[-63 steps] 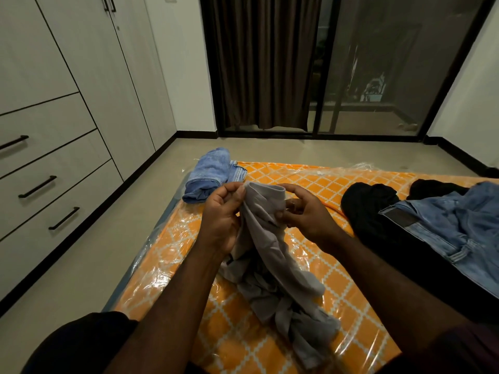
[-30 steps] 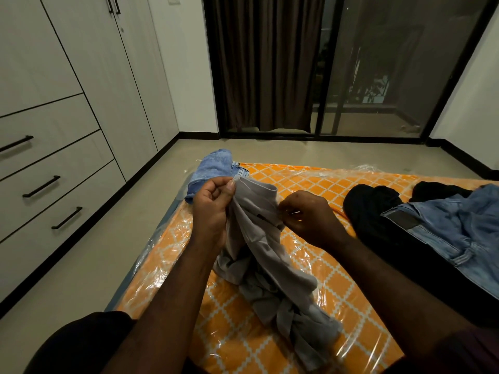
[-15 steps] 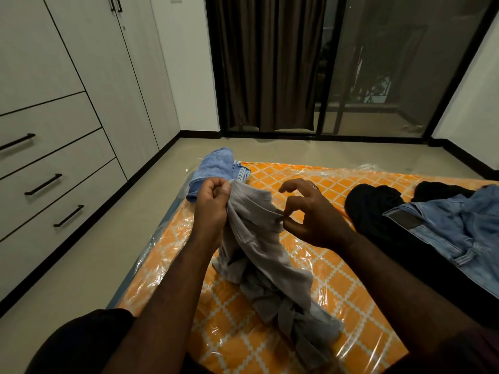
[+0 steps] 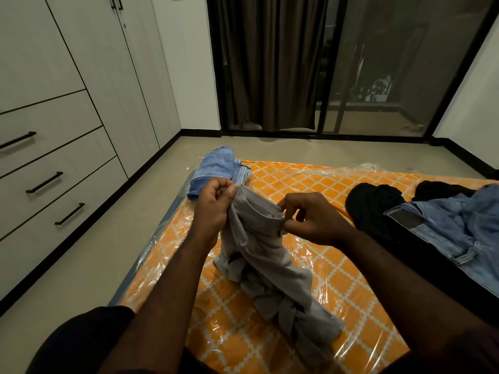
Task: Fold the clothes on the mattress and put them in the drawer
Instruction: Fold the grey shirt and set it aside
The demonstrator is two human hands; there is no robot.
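A crumpled grey garment [image 4: 264, 260] is lifted at its top edge above the orange, plastic-wrapped mattress [image 4: 310, 182], and its lower part trails on the plastic toward me. My left hand [image 4: 213, 209] grips the top left corner of the grey garment in a fist. My right hand [image 4: 313, 220] pinches the top edge on the right between thumb and forefinger. Folded light-blue jeans [image 4: 216, 168] lie at the mattress's far left corner. Blue denim jeans [image 4: 459, 233] and black clothes [image 4: 375, 203] are piled on the right.
A pale wardrobe with three drawers [image 4: 54, 182], all closed and fitted with black handles, stands to the left across a strip of bare floor. A dark curtain [image 4: 270, 63] and glass sliding doors fill the far wall.
Both hands have kept hold of the grey garment's top edge. The right hand has shifted its pinch along that edge, opening out its other fingers, and the edge is stretched a little wider.
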